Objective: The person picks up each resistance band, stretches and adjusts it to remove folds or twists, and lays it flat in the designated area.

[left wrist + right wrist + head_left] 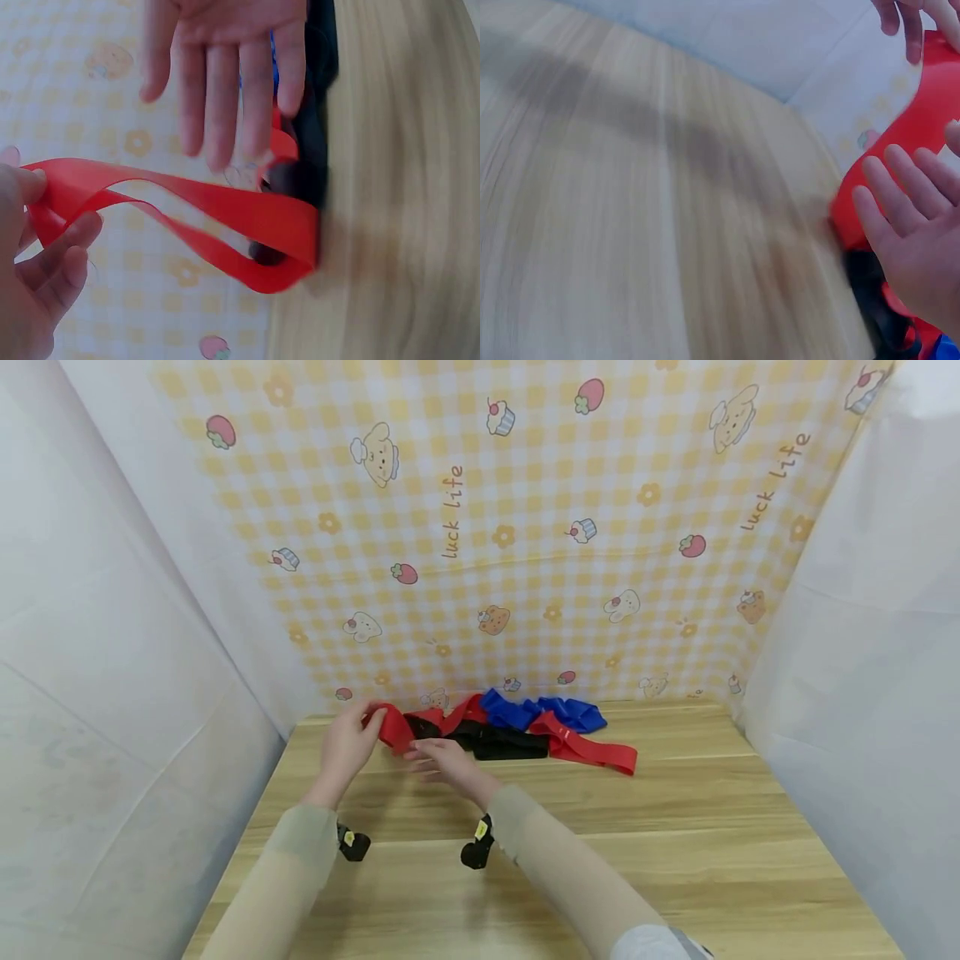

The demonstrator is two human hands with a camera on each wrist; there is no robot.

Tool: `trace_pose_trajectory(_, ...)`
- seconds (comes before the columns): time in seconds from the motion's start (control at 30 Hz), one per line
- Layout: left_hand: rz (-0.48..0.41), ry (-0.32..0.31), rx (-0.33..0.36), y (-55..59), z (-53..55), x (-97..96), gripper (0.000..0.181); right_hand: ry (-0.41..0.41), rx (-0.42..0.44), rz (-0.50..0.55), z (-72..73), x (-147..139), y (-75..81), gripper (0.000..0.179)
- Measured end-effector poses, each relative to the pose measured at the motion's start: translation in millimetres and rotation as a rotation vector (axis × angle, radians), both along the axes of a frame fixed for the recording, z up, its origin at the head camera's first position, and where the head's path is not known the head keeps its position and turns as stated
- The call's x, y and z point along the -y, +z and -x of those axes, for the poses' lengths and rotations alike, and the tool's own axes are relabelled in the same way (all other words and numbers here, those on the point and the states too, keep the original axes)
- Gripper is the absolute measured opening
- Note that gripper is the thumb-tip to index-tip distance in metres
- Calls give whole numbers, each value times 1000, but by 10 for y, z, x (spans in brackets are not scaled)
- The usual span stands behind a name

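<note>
Nearest the person, on the near side of the grip, two pale sleeves (555,852) reach forward over the bare wooden tabletop (675,843), a small black wrist camera (354,845) hanging below each cuff. Farther in, just to the right of the grip, the right hand (450,762) holds nothing: its fingers are extended, palm turned toward the strap. Whether its fingertips touch the strap, I cannot tell.

The grip itself is the left hand (347,743), pinching one end of a flat red fabric loop (247,217) between thumb and fingers. From that pinch the loop hangs down and to the right, its two sides bowed apart, its far bend low by the table edge.

It should be light, soft and limp, hard to break, perhaps a little springy; it will likely twist rather than hold a shape. The far bend, or both layers just below the pinch, looks the best place for a second hold.

Right of the grip lie black bands (512,743), with another red band (592,752) farther right. Behind those, right of the grip, are crumpled blue bands (573,714); beyond everything rises a yellow-checked cartoon cloth (540,485).
</note>
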State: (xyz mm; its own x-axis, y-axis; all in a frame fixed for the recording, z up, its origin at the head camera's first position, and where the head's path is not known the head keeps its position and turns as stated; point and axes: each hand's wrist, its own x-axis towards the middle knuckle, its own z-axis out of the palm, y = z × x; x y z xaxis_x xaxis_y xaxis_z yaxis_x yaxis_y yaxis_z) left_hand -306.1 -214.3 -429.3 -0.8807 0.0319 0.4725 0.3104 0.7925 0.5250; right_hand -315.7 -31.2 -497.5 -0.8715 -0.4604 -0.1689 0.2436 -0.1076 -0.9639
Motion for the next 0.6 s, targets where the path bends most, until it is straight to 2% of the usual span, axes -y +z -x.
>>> trace_pose_trajectory(0.13,3,-60,-30,126,-34,-124,22,62,95,128,11,19,75,49)
trace_pose_trajectory(0.33,81,-150,-47,267,-140,-299,18,105,251,299,20,29,122,69)
trace_pose_trajectory(0.47,128,-220,-90,348,-232,-399,15,73,316,390,17,17,164,75)
trace_pose_trajectory(0.6,163,-275,-165,396,-335,-481,13,4,361,477,26,-26,216,66)
